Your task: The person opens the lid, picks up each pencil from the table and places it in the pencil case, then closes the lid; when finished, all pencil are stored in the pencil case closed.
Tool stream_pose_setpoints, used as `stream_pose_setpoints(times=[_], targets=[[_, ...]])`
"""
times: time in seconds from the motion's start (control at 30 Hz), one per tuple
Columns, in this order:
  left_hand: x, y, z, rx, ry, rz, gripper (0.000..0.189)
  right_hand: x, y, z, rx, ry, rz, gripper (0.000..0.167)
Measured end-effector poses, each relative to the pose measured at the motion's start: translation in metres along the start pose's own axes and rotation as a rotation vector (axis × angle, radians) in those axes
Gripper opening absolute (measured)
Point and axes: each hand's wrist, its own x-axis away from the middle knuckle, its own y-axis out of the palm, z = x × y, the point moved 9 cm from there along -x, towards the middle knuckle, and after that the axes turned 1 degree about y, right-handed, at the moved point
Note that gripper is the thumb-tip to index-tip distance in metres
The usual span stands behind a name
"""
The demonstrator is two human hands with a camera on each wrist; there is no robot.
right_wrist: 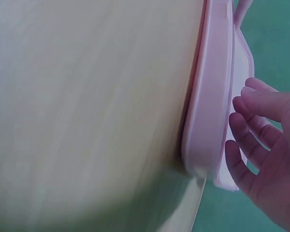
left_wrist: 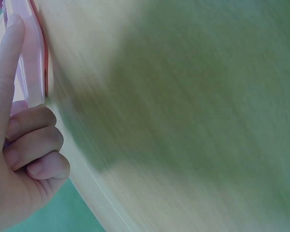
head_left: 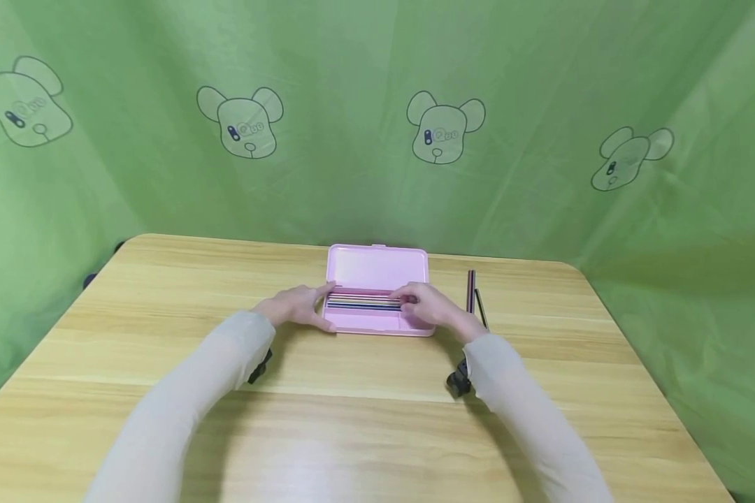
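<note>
A pink pencil case (head_left: 365, 321) lies on the table with its lid raised toward the back. Several colored pencils (head_left: 361, 301) lie side by side in its long compartment. My left hand (head_left: 298, 305) holds the case's left end, with the thumb along the front side and the other fingers curled round the end. Over the right ends of the pencils is my right hand (head_left: 429, 305), its fingers loosely bent. In the right wrist view, thumb and index tips are close together and no pencil shows between them.
Dark pencils (head_left: 470, 290) lie on the wooden table (head_left: 352, 433) to the right of the case, one slanting beside the others and partly behind the right forearm. A green curtain (head_left: 352, 188) with bear-head outlines hangs behind the table and along its sides.
</note>
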Motion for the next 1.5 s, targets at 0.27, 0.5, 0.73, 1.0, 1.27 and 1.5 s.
stream_pose_setpoints(times=[0.27,0.5,0.73,1.0,1.27,1.5], targets=[[-0.002,-0.001,0.000,0.001,0.009,0.000,0.105,0.018,-0.018,0.019,-0.088,0.028,0.035,0.035],[-0.002,0.000,0.000,0.000,0.006,-0.004,0.105,0.036,-0.032,0.039,-0.062,0.034,0.075,0.034],[-0.001,0.000,0.001,0.012,0.006,-0.005,0.105,0.058,-0.049,0.059,-0.026,0.074,0.090,0.032],[0.000,0.000,0.001,0.012,0.011,-0.005,0.104,0.083,-0.065,0.082,-0.014,0.166,0.115,0.036],[0.002,0.000,0.002,0.005,0.008,-0.005,0.103,0.097,-0.069,0.097,-0.019,0.243,0.091,0.043],[0.001,0.000,0.002,0.002,0.004,-0.009,0.104,0.100,-0.064,0.109,-0.046,0.329,0.050,0.057]])
